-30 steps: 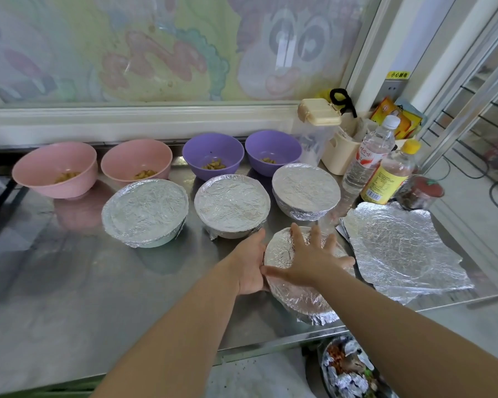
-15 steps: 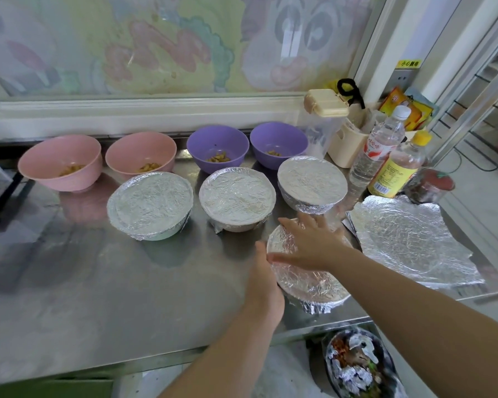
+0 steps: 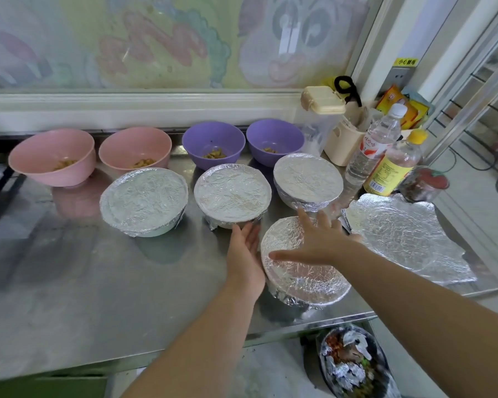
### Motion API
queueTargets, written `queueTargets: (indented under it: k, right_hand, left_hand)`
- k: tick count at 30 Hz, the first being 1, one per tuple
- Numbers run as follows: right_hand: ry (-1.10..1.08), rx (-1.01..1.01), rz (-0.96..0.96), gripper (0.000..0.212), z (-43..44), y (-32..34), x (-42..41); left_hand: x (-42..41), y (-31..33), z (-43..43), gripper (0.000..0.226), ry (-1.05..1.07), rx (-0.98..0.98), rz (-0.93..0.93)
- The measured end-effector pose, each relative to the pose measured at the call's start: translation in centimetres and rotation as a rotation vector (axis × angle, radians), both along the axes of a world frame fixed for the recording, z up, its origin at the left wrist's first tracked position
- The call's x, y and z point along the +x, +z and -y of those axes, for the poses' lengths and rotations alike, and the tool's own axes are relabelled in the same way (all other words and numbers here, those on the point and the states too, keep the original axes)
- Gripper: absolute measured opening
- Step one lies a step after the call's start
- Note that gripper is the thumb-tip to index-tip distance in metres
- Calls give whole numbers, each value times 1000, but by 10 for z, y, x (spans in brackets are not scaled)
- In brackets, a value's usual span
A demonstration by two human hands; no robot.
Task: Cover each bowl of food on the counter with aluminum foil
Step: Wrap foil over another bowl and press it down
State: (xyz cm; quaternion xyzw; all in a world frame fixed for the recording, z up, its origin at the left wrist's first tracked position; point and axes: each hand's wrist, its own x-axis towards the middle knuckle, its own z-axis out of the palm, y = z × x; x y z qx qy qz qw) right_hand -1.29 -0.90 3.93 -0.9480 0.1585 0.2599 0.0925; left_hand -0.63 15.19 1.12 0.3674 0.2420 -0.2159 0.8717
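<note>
Four foil-covered bowls (image 3: 143, 196) and four uncovered bowls (image 3: 52, 152).

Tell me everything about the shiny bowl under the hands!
The nearest foil-covered bowl is round, and its top is wrapped in crinkled silver aluminum foil pulled flat, with the edges folded down around the rim. The bowl underneath is hidden. It sits upright near the front edge of the steel counter, left of a loose foil sheet. The right hand rests flat on top with fingers spread. The left hand lies straight-fingered against its left side.
</note>
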Motion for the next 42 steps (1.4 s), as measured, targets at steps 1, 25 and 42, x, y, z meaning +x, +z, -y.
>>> queueTargets:
  k: [1,25,42]
  right_hand:
    - [34,-1,16,156,-2,-1,-1]
    - [61,13,-45,139,-23,2,-7]
    - [73,5,-33,140,-20,-3,-6]
  left_hand:
    - [0,-4,-3,48,-3,21,0]
    - [-72,-24,-36,46,-358,-127,-66]
    - [-52,-43,-46,5,-527,500,274]
